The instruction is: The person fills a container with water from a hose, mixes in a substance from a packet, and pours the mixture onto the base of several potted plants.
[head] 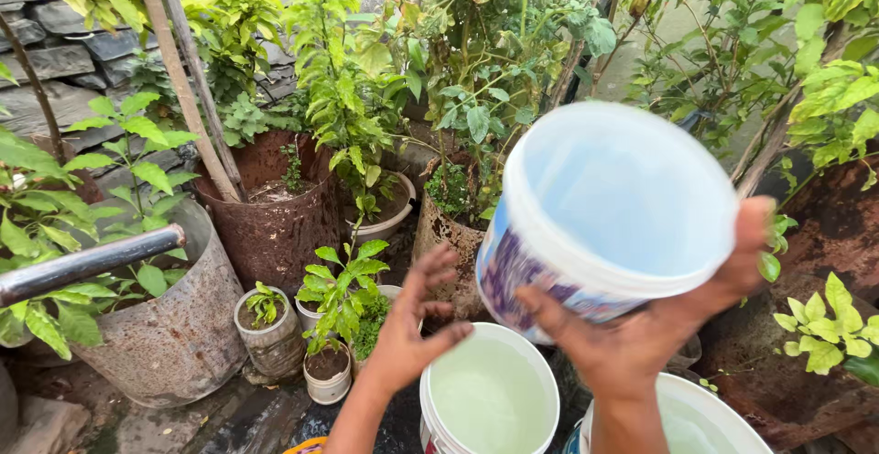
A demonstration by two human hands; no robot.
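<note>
My right hand (655, 326) grips a white plastic tub (604, 207) from below and the side, tilted so its open, bare inside faces me. My left hand (412, 326) hovers with fingers spread, holding nothing, just left of the tub and above small potted plants (343, 312). Below both hands stands a white bucket (490, 394) filled with pale cloudy water. A second white bucket (696, 417), also with water, sits at the lower right, partly behind my right forearm.
Rusty metal drums with leafy plants crowd the scene: one at the left (174, 326), one in the middle back (275, 216), one behind the tub (444, 239). A dark metal rail (87, 262) juts in from the left. Stone wall (64, 51) at back.
</note>
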